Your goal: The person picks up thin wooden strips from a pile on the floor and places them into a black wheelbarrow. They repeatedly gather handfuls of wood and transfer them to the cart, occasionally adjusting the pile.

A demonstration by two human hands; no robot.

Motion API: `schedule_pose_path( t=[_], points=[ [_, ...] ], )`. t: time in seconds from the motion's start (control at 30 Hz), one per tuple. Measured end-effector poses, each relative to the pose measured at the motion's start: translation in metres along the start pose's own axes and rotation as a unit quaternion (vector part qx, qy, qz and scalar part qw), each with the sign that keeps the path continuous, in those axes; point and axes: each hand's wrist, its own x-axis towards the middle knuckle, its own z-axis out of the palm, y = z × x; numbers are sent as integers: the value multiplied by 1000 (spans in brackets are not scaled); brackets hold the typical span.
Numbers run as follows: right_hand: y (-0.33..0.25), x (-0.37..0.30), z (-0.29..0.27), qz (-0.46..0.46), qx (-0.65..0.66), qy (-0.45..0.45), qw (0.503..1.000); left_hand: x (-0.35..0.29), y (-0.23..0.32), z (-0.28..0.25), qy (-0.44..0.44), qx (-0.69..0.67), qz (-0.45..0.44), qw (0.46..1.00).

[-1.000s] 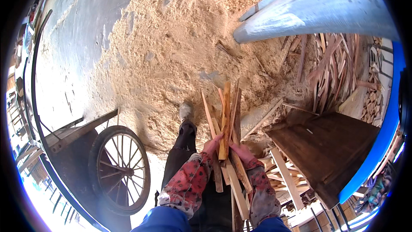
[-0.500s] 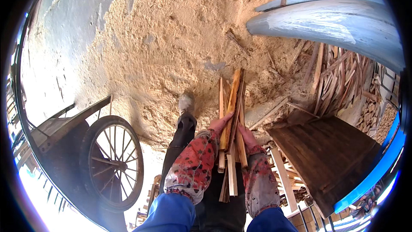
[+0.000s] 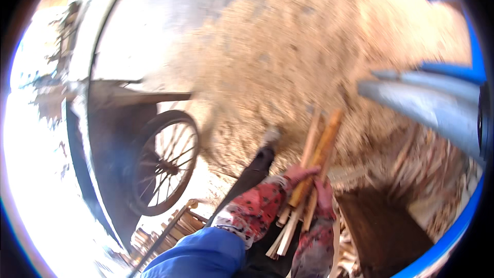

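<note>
A bundle of long, narrow wood strips (image 3: 321, 146) lies between my two hands, its far ends pointing away from me over the sawdust. My left hand (image 3: 302, 174) is closed round the strips from the left. On the other side my right hand (image 3: 324, 195) grips the same bundle. Uneven near ends of the strips hang down over my dark trousers. Both forearms wear red patterned sleeve covers over blue sleeves. Motion blurs the picture somewhat.
A cart with a spoked wheel (image 3: 167, 164) stands at the left. Sawdust (image 3: 288, 56) covers the floor ahead. To the right are a grey curved pipe-like body (image 3: 427, 103), a dark wooden board (image 3: 383, 231) and heaped scrap wood (image 3: 437, 159). Stacked wood pieces (image 3: 170, 229) sit behind the wheel.
The view has swung, so the cart, the grey body and my hands appear shifted rightward. The wood bundle now leans to the right, still held in both hands.
</note>
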Motion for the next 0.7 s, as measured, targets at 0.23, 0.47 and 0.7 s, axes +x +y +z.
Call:
schedule_pose_path(
  t=[0.23,0.47,0.7],
  points=[
    [-63,-109,48,-139,-219,5,966,-158,92,4,11,49,102,993],
    [-97,-198,85,-159,-263,8,952,-224,87,-4,-30,65,83,994],
    [-130,-241,116,-166,-318,-13,934,-287,103,-6,-17,-17,153,988]
  ],
)
